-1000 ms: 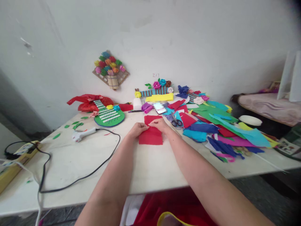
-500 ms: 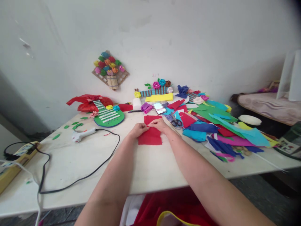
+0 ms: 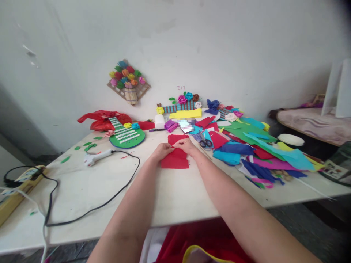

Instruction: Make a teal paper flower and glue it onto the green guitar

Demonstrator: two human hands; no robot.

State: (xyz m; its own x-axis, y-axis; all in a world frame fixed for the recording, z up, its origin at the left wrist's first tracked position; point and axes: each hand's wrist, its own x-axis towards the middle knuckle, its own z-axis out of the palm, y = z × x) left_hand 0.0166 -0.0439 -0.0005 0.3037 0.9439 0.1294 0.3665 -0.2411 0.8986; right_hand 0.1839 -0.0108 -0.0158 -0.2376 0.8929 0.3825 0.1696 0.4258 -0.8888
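A piece of red crepe paper lies on the white table in front of me, its lower edge flat on the surface. Over its middle, my left hand and my right hand meet with fingertips almost touching. Both pinch the red paper between thumb and fingers. A part of the red sheet shows beyond the hands, and the exact fold between the fingertips is too small to make out. Just right of my right hand rest dark-handled scissors. A phone with a lit screen lies behind the paper.
On the left are a glue gun with a looping black cord, a power strip, green paper leaves and a green guitar-shaped craft. Coloured crepe paper is heaped on the right. A dark jar stands at the right edge.
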